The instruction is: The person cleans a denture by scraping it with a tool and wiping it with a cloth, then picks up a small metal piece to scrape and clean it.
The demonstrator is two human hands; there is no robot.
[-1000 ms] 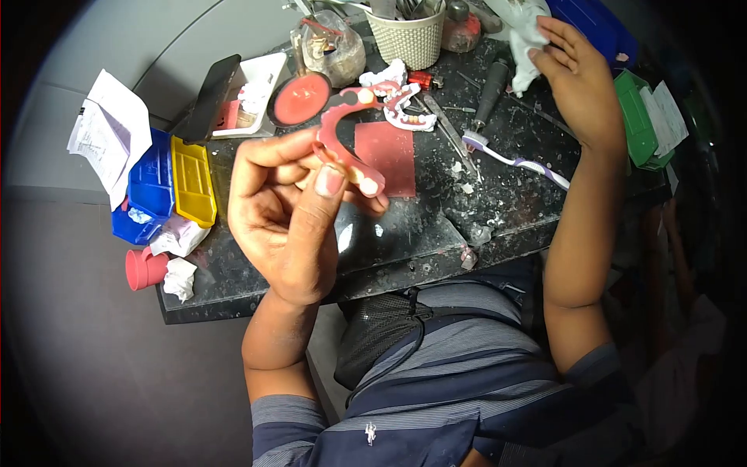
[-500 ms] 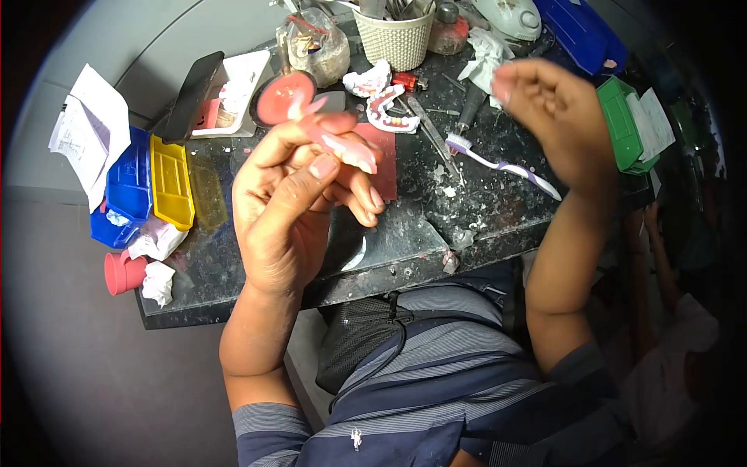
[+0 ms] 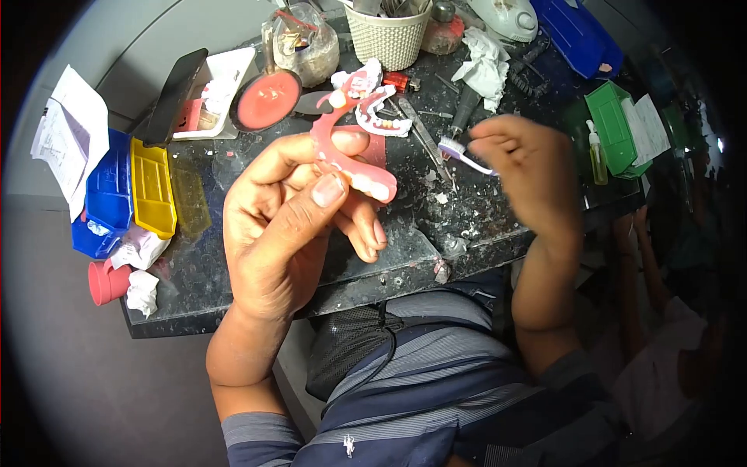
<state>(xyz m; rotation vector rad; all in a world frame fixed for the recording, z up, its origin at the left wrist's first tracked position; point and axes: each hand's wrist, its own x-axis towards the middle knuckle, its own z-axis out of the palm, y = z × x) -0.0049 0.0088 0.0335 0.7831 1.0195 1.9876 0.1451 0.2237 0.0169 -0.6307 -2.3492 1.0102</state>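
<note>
Between the thumb and fingers of my left hand (image 3: 284,214) is a pink denture piece (image 3: 331,148), curved, with white teeth along its lower right end. My right hand (image 3: 529,167) is raised over the toothbrush (image 3: 467,158), its fingers bent and blurred; whether they hold anything does not show. Behind the denture piece lie two white models with teeth, the nearer one (image 3: 395,127) and the farther one (image 3: 366,71). A round dish of pink material (image 3: 268,100) is left of them, and a metal tool (image 3: 426,140) lies to their right.
A dusty black table (image 3: 233,292) carries blue and yellow trays (image 3: 154,191), a white box (image 3: 233,78), a woven basket (image 3: 389,39), crumpled tissue (image 3: 484,68), a green tray (image 3: 615,128) and a small bottle (image 3: 597,156). A red cup (image 3: 109,282) is at the left corner.
The denture piece has turned in my left hand so that its curved shape shows. My right hand has moved down and left, over the toothbrush. The view has shifted slightly.
</note>
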